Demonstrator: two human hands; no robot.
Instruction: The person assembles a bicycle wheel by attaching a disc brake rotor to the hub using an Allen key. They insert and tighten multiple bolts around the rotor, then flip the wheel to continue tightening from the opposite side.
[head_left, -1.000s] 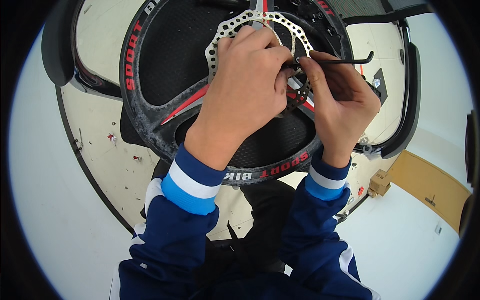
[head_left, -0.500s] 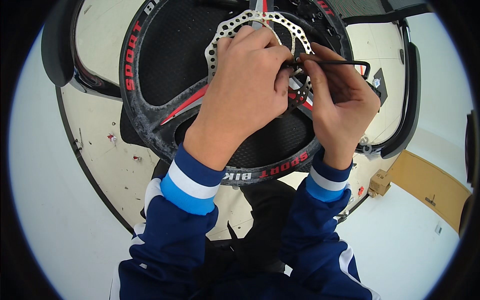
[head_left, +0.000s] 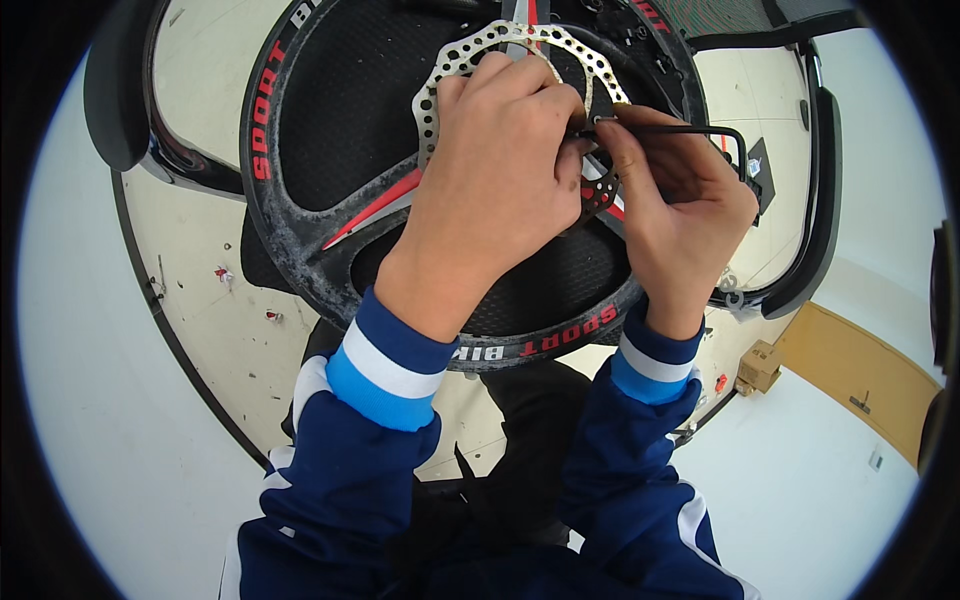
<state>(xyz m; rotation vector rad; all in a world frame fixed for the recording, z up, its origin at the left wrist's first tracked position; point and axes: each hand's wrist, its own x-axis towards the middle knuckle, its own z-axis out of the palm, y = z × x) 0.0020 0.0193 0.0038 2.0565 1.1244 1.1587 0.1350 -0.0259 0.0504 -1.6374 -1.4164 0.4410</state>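
A black bicycle wheel (head_left: 292, 228) with broad red-and-grey spokes lies flat in front of me. On its hub sits a silver perforated disc brake rotor (head_left: 428, 118), partly covered by my hands. My left hand (head_left: 492, 185) rests over the rotor, fingers curled and thumb pinched near the hub; whatever they grip is hidden. Between the fingers and thumb of my right hand (head_left: 685, 220) is a black L-shaped hex key (head_left: 718, 131). Its long arm points left toward my left fingertips, and its bent end hangs at the right. The key's tip is hard to make out.
Small dark parts (head_left: 638, 38) lie at the wheel's upper right. Curved black armrests (head_left: 115, 95) flank the wheel, the other armrest (head_left: 828, 205) being on the right. Scraps (head_left: 223, 275) dot the tiled floor. Far right are a cardboard box (head_left: 763, 364) and a brown door (head_left: 850, 365).
My left hand has shifted very slightly to the right. The hex key has turned a little, its bent end now pointing more downward, and my right fingers have adjusted on it.
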